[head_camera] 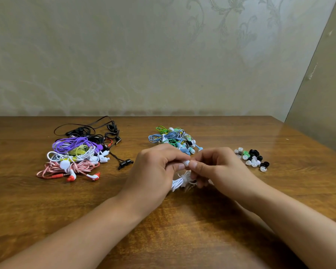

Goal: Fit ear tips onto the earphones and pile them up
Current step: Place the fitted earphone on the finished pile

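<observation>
- a white earbud sits between the two hands, just above the middle of the wooden table; whether a tip is already on it cannot be told.
- the left hand has its fingers curled and pinches the earbud from the left side.
- the right hand has its fingers curled too, thumb and forefinger pinching the same earbud from the right.
- the white cable bundle of that earphone hangs under the hands, coiled, its lower end near or on the table.
- behind the hands lies a pile of blue and green earphones, partly hidden by the knuckles.
- to the right, apart from the hands, lies a heap of loose ear tips in white, black and green.
- at the left, well apart, lies a larger pile of mixed earphones: black, purple, yellow, white and red-and-white.
- a patterned wall rises behind the table.
</observation>
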